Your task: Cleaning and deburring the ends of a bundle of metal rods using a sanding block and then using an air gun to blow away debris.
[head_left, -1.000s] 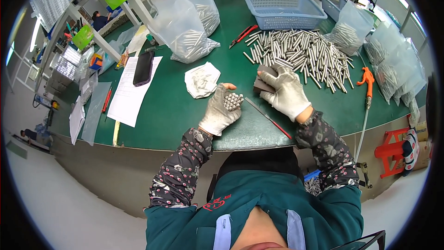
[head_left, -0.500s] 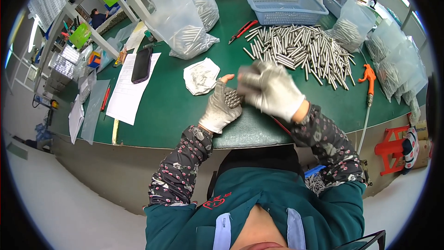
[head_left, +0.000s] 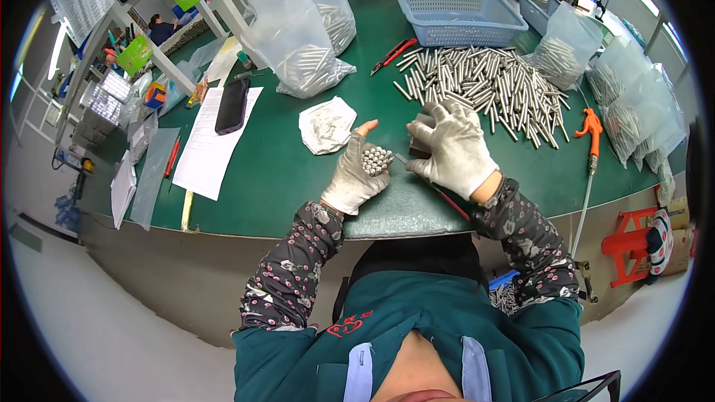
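My left hand (head_left: 353,177), in a white work glove with a bare thumb tip, is closed around a bundle of metal pins (head_left: 377,159), their round ends facing up. Just right of it, my gloved right hand (head_left: 456,150) grips a dark grey block (head_left: 418,141). A thin metal tip (head_left: 401,158) sticks out by the right thumb toward the bundle; what it belongs to is hidden by the glove. Beyond the right hand lies a large loose pile of metal pins (head_left: 495,85). A crumpled white cloth (head_left: 327,125) rests left of the bundle.
A blue basket (head_left: 462,18) stands behind the pile. Clear bags of pins (head_left: 302,63) stand at the back left, and more bags (head_left: 640,104) at the right. Red-handled pliers (head_left: 393,56), an orange air gun (head_left: 592,130), a phone (head_left: 232,106) and paper (head_left: 212,160) lie on the green table.
My right hand has moved off the bundle, slightly right, and the grey block now shows under its fingers. My left hand stays in place; the pins' ends are now uncovered.
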Demonstrator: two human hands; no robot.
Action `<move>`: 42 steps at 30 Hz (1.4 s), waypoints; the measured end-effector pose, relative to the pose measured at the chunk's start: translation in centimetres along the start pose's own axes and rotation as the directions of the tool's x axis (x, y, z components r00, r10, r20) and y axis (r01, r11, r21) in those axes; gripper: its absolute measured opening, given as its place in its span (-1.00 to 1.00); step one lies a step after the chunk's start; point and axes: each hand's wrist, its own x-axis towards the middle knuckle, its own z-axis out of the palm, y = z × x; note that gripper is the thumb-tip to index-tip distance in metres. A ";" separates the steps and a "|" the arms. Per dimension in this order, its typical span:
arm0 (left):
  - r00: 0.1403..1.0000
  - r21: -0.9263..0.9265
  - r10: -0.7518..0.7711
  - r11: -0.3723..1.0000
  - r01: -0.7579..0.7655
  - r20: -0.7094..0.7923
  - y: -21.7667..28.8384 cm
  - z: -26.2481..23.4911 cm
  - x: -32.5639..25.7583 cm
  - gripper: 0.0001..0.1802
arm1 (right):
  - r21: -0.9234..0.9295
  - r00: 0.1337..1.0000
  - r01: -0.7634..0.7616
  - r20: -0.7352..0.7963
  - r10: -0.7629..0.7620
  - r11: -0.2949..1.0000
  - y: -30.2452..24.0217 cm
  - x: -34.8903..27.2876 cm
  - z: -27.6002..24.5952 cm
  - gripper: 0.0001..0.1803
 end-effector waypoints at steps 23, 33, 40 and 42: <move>0.995 0.529 0.075 0.843 -0.101 0.070 0.1 -1.6 -0.6 0.00 | 0.626 0.964 -0.180 0.265 0.010 0.759 -2.1 1.1 3.4 -0.50; 0.999 0.267 0.034 0.963 -0.032 -0.004 -0.8 -1.3 -0.3 -0.22 | 0.691 0.957 -0.183 0.289 -0.036 0.699 -1.6 1.1 4.0 -0.47; 1.000 0.273 -0.022 0.962 0.016 0.019 -0.2 -1.5 -0.5 -0.23 | 0.053 0.997 -0.075 0.019 0.074 0.996 1.2 0.6 0.0 -0.49; 0.999 0.260 -0.035 0.965 0.027 0.024 -0.2 -1.5 -0.5 -0.23 | -0.112 0.986 -0.097 0.127 0.111 0.989 1.7 -0.3 0.5 -0.41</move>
